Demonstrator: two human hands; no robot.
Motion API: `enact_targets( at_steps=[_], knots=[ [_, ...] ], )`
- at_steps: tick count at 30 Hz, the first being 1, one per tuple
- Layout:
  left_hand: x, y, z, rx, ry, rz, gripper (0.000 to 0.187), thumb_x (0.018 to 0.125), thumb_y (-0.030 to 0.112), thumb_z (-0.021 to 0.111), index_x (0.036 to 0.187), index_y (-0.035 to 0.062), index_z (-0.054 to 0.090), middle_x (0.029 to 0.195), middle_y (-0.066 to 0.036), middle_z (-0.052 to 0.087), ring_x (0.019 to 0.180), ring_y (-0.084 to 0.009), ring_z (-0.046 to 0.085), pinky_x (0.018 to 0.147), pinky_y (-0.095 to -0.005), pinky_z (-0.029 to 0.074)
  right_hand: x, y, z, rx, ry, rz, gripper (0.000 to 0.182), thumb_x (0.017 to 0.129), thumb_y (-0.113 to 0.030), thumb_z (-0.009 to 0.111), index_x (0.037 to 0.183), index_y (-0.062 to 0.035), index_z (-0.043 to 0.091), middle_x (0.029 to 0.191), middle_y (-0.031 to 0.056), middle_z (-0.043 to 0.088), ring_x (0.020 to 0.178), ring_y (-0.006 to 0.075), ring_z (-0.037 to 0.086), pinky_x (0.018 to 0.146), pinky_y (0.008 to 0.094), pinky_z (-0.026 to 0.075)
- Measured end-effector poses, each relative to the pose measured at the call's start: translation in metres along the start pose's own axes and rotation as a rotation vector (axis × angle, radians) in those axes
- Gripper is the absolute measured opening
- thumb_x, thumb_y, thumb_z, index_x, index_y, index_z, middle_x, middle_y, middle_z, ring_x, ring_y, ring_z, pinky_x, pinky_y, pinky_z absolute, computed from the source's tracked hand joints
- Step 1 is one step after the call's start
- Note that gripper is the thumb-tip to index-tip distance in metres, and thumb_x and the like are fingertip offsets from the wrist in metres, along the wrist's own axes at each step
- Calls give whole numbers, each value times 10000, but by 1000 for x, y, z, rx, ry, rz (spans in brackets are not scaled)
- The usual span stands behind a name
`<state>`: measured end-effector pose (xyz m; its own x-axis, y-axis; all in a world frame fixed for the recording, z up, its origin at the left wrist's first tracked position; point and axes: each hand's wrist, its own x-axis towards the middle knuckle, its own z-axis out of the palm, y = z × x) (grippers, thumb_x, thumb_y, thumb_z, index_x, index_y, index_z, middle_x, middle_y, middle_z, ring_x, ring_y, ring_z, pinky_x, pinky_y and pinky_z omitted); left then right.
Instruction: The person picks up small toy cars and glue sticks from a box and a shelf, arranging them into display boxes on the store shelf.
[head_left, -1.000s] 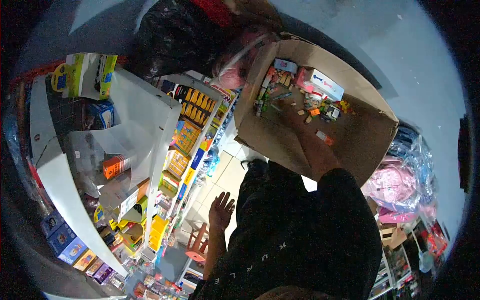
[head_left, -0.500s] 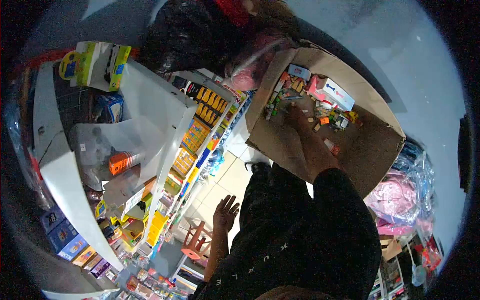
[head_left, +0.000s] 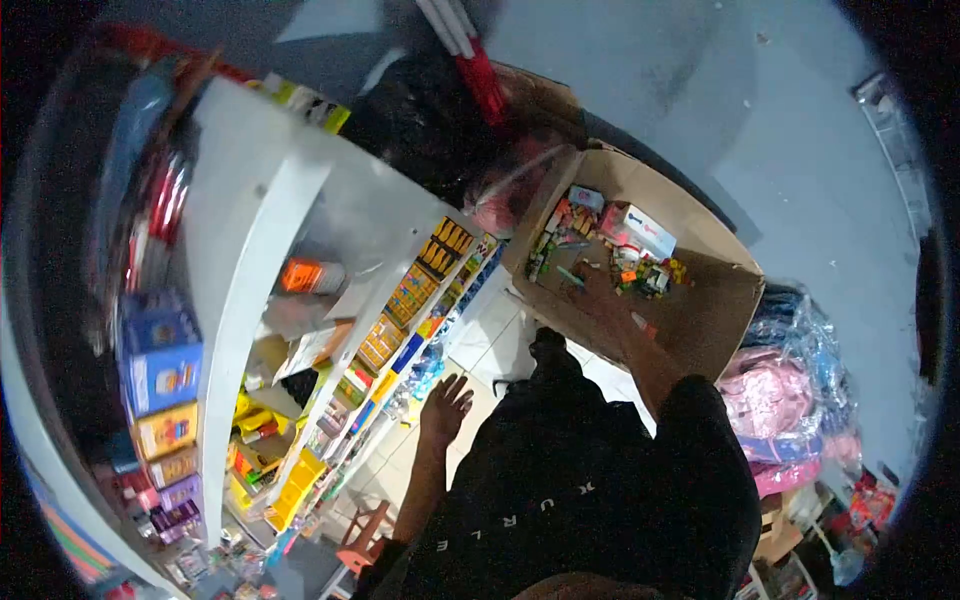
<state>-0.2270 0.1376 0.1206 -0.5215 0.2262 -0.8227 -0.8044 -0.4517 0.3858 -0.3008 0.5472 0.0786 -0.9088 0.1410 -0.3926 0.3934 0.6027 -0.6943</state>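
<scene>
My right hand (head_left: 598, 292) reaches down into a large open cardboard box (head_left: 715, 315), low over its floor. A thin pale-green stick-like item (head_left: 570, 276) lies at its fingertips; shadow hides whether the fingers grip it. Beyond the hand is a heap of small colourful packets and pieces (head_left: 570, 217), with a white box (head_left: 649, 231) and a small blue-grey box (head_left: 586, 198) among them. An orange piece (head_left: 629, 276) shows close by. My left hand (head_left: 445, 408) hangs outside the cardboard box, fingers apart and holding nothing, above the tiled floor.
Shelves of packaged goods (head_left: 382, 340) run along the left, beside a white shelf panel (head_left: 245, 350). A black bag (head_left: 425, 130) sits behind the box. Plastic-wrapped pink bags (head_left: 770, 395) stand at right. A reddish-brown stool (head_left: 365, 540) is below left.
The view has shifted, so the shelves look nearer. My right hand has drawn back from the heap toward me, and the pale-green stick now shows at its fingertips. My left hand stays open.
</scene>
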Motion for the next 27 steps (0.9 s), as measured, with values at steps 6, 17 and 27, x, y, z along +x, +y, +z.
enact_targets(
  at_steps=[6, 17, 27],
  knots=[
    [7, 24, 47, -73, -227, 51, 561, 980, 437, 428, 1421, 94, 374, 1387, -125, 493, 1137, -308, 551, 990, -435, 429, -76, -133, -21, 147, -49, -270, 429, 778, -253, 713, 1122, -31, 582, 1021, 166, 643, 962, 295, 625, 864, 397, 484],
    [-48, 19, 34, -505, -354, 111, 287, 971, 367, 508, 866, 110, 580, 861, -46, 613, 885, -230, 578, 841, -402, 481, -158, -228, 122, 138, -432, -521, 508, 819, -332, 696, 1174, -11, 526, 1011, 206, 638, 954, 375, 625, 857, 451, 496],
    [-75, -1, -60, -546, -434, 235, 283, 961, 357, 538, 1009, 79, 523, 892, -63, 585, 799, -221, 596, 757, -374, 522, -193, -272, 160, 902, -871, 194, 353, 928, -316, 601, 1114, -18, 559, 795, 92, 598, 759, 167, 624, 608, 288, 534]
  ],
)
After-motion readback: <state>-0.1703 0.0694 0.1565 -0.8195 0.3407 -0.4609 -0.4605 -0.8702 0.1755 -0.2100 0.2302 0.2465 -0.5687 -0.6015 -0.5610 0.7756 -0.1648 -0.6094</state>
